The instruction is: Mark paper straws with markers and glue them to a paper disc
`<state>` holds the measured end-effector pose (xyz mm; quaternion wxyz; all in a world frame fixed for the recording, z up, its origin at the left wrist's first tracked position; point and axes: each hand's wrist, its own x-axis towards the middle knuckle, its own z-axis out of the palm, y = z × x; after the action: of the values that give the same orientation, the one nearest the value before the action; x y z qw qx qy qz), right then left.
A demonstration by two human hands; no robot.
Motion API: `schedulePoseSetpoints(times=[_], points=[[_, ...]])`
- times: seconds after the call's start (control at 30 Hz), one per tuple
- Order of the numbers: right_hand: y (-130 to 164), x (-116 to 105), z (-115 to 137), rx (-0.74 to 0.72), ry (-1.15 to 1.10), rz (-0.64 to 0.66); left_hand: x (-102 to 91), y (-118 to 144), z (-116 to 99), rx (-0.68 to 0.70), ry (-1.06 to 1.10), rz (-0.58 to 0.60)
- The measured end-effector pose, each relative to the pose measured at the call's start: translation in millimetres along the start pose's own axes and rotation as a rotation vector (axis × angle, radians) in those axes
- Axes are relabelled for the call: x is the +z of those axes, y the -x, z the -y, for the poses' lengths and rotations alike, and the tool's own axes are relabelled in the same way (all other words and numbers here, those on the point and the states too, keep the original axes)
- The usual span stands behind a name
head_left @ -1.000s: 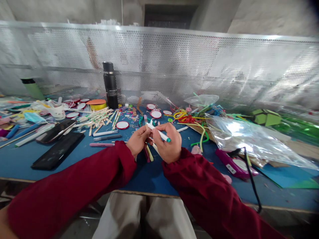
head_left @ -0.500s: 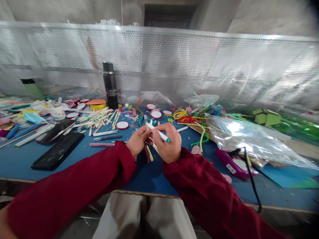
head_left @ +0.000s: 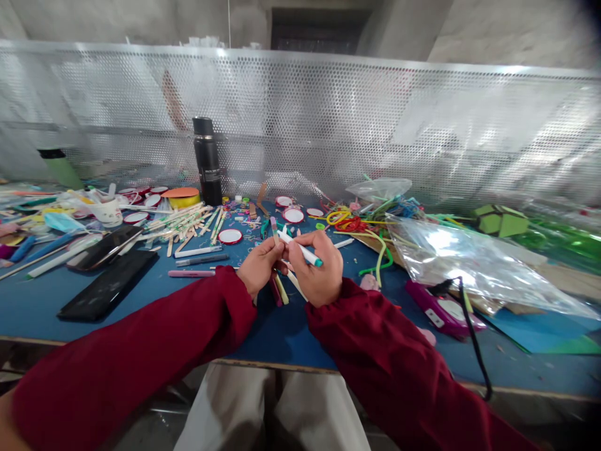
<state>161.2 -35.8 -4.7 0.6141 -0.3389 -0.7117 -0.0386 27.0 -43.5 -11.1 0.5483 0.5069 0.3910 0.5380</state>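
My left hand [head_left: 261, 264] pinches a craft stick [head_left: 275, 230] that points up, its top coloured pink and green. My right hand [head_left: 322, 266] is closed around a white marker pen [head_left: 307, 254] with a green end, held slantwise. The pen's upper end is close beside the stick; I cannot tell whether they touch. Below the hands, dark red and pale yellow sticks [head_left: 282, 291] lie on the blue table [head_left: 277, 338], partly hidden by the fingers. A pink pen [head_left: 191, 274] lies left of my left hand.
On the left are a black phone [head_left: 107, 285], a pile of craft sticks [head_left: 188, 225] and a paper cup [head_left: 109, 212]. A black bottle [head_left: 207, 163] stands behind. On the right lie pipe cleaners [head_left: 345, 220], a plastic bag [head_left: 469, 257] and a purple device [head_left: 444, 310] with a black cable.
The marker's upper end has shifted slightly right, away from the craft stick, so more of the stick shows. Both hands otherwise stay in nearly the same place.
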Motion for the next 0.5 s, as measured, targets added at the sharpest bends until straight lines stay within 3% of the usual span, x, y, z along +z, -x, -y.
schedulePoseSetpoints(times=[0.5], points=[[-0.4,-1.6,1.2,-0.003,0.007,0.013,-0.2,0.4,-1.3,0.004,0.024,0.015]])
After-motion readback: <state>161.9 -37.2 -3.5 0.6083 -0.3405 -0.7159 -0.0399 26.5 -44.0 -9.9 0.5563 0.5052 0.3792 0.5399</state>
